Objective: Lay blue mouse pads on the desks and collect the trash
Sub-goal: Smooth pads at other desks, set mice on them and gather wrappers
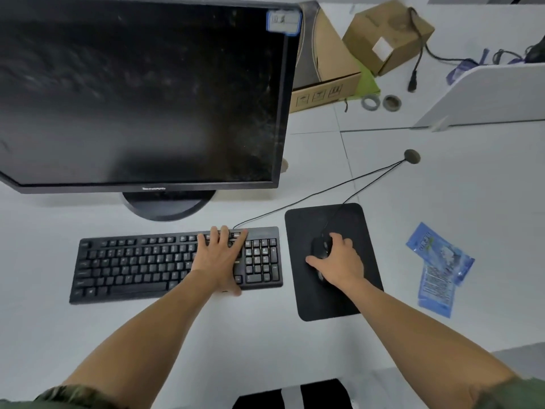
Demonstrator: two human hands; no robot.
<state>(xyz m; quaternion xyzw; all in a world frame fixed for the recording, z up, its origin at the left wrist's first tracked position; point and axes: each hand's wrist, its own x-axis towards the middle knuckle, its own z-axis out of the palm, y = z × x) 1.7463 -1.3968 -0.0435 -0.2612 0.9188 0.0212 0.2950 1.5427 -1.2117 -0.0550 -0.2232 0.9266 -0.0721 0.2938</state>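
So the right hand (339, 261) is curled over a black mouse (320, 246), fingers wrapped down its sides, sitting on a black mouse pad (331, 302) that's slightly skewed on the white desk (265, 335). The left hand (221, 258) lies flat and spread on the right part of the black keyboard (132, 264), thumb hanging off the front edge, holding nothing. Both forearms come in bare from low in the frame. There's only a narrow strip of desk between keyboard and pad. Right of the pad, well apart from it, are two blue plastic wrappers (439, 267) overlapping each other, with lots of open desk around them. In front of the keyboard the surface is bare too. The monitor (141, 93) looms behind the keyboard, and cardboard boxes (386, 36) sit farther back.
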